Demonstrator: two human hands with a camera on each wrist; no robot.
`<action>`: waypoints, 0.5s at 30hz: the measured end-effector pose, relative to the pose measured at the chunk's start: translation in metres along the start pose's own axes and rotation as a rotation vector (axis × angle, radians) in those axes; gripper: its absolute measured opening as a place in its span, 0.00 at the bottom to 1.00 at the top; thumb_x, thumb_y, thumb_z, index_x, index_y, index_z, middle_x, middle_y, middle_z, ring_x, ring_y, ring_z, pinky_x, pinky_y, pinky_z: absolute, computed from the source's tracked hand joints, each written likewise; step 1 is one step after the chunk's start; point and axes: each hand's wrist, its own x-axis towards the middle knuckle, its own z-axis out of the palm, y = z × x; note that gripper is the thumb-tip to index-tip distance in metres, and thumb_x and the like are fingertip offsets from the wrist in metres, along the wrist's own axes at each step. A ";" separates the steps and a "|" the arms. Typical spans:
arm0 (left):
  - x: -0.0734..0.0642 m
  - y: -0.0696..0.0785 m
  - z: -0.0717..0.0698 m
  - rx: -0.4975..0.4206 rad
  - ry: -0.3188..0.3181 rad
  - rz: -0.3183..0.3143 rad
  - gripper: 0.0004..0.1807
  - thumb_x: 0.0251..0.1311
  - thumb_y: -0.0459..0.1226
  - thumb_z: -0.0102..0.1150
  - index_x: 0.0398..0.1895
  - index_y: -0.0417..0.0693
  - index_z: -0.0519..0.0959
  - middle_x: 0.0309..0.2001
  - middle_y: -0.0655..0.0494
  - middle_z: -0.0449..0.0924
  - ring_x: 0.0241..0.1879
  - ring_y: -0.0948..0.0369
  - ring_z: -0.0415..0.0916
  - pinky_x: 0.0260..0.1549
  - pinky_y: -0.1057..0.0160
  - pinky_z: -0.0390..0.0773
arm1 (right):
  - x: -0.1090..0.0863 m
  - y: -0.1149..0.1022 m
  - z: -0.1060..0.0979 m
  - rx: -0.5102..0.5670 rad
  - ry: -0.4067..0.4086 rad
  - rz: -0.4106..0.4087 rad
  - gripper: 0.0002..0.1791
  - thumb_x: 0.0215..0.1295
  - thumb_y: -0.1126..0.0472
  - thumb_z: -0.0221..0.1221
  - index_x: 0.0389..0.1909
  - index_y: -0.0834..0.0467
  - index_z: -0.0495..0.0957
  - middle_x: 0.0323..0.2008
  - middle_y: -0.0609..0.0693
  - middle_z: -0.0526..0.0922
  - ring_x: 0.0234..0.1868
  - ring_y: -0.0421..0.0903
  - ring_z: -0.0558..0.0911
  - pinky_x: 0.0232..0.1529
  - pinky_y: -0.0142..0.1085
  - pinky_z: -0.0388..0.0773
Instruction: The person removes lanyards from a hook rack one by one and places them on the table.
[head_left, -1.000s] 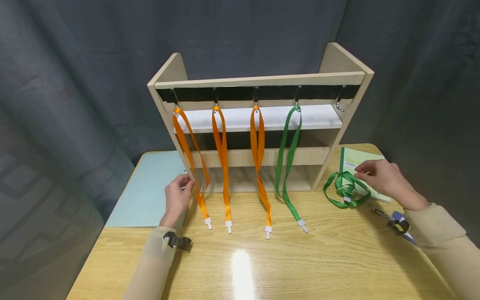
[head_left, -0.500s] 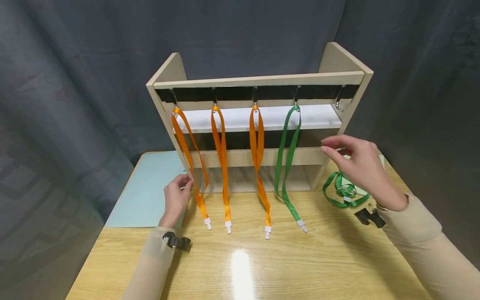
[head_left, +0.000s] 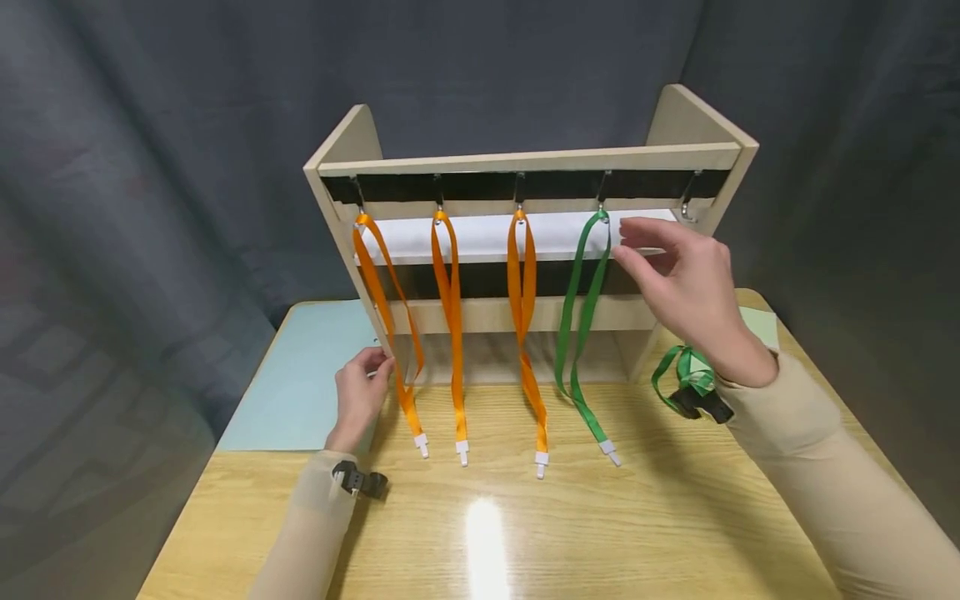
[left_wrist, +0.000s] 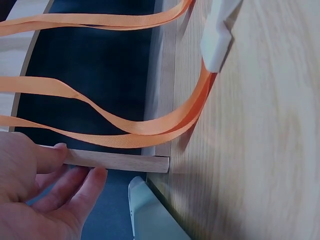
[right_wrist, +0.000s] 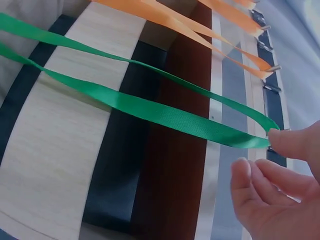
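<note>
My left hand (head_left: pixel 362 387) grips the lower left side panel (left_wrist: pixel 120 161) of a wooden rack, thumb on one face and fingers on the other. Level with the hooks, my right hand (head_left: pixel 686 279) is raised, its thumb and bent fingers apart with nothing between them. Just left of its fingertips hangs a green lanyard (right_wrist: pixel 160 114) from the fourth hook; the thumb overlaps its top loop in the right wrist view. Orange lanyards (head_left: pixel 453 333) hang from the three hooks to the left, their white clips lying on the table.
At the far right of the rail is a bare hook (head_left: pixel 686 212). Another green lanyard (head_left: pixel 701 382) lies coiled on the table, partly behind the right wrist, near a pale green booklet (head_left: pixel 761 325). A light blue sheet (head_left: pixel 300 375) lies left of the rack.
My right hand has moved up and left, from above the coiled green lanyard to beside the hanging green one. The left hand has stayed on the side panel.
</note>
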 end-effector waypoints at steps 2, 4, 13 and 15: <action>0.000 0.000 0.000 0.000 0.004 0.000 0.07 0.62 0.34 0.62 0.40 0.40 0.82 0.35 0.48 0.84 0.37 0.53 0.82 0.34 0.54 0.82 | 0.003 -0.002 0.000 0.000 -0.034 0.039 0.19 0.63 0.60 0.63 0.54 0.60 0.79 0.46 0.53 0.83 0.43 0.45 0.82 0.42 0.26 0.78; 0.000 -0.001 -0.001 -0.002 0.005 0.001 0.07 0.62 0.34 0.62 0.40 0.40 0.82 0.35 0.49 0.84 0.37 0.53 0.82 0.35 0.54 0.82 | 0.006 -0.002 0.001 0.005 -0.057 0.061 0.19 0.64 0.59 0.62 0.54 0.60 0.79 0.46 0.53 0.83 0.43 0.45 0.82 0.42 0.25 0.77; -0.001 -0.001 0.000 0.012 0.009 -0.004 0.07 0.61 0.34 0.62 0.40 0.40 0.82 0.34 0.48 0.84 0.37 0.52 0.82 0.35 0.54 0.82 | 0.017 0.001 0.008 0.089 -0.062 0.073 0.14 0.66 0.61 0.60 0.48 0.64 0.81 0.40 0.54 0.84 0.34 0.38 0.80 0.35 0.23 0.76; 0.000 0.000 0.001 0.014 0.012 0.000 0.07 0.61 0.34 0.62 0.40 0.40 0.82 0.34 0.48 0.84 0.37 0.52 0.82 0.35 0.54 0.82 | 0.019 -0.001 0.008 0.106 -0.054 0.081 0.13 0.65 0.61 0.60 0.47 0.64 0.82 0.39 0.55 0.84 0.32 0.37 0.79 0.34 0.22 0.75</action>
